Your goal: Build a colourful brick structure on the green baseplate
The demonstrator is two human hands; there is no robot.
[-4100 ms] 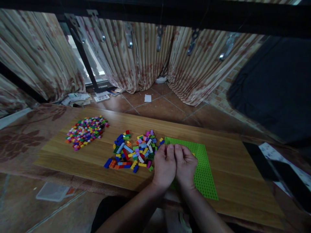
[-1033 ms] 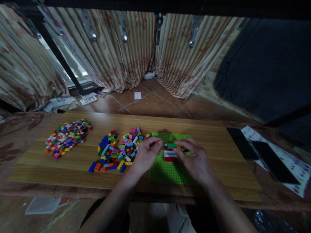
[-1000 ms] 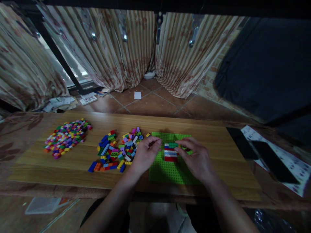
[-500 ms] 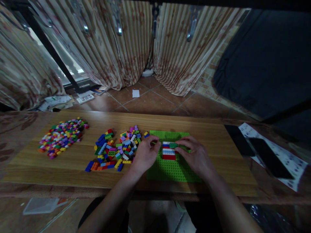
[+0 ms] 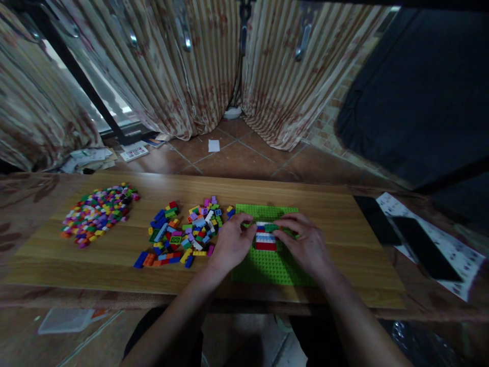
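Observation:
A green building brick [image 5: 271, 228] is pinched between the thumb and fingertips of my right hand [image 5: 305, 242]. It sits at the upper right of a small block of bricks in white, red, blue and light blue rows [image 5: 265, 239]. Under that block lies a green studded baseplate [image 5: 273, 267]. My left hand [image 5: 234, 242] is at the block's left side, its thumb tip close to or touching the bricks. Its fingers are bent, with a gap between thumb and forefinger, and no brick shows in them.
Left of the baseplate lies a loose pile of larger mixed bricks [image 5: 198, 229]. A heap of small coloured pieces [image 5: 99, 214] is farther left on the wooden table [image 5: 328, 204]. Beyond the right end are a dark phone-like slab [image 5: 424, 247] and a printed sheet [image 5: 464, 285].
The green brick has shifted slightly left over the block, with my right fingers on it. My left hand has moved a little right, its thumb nearer the block.

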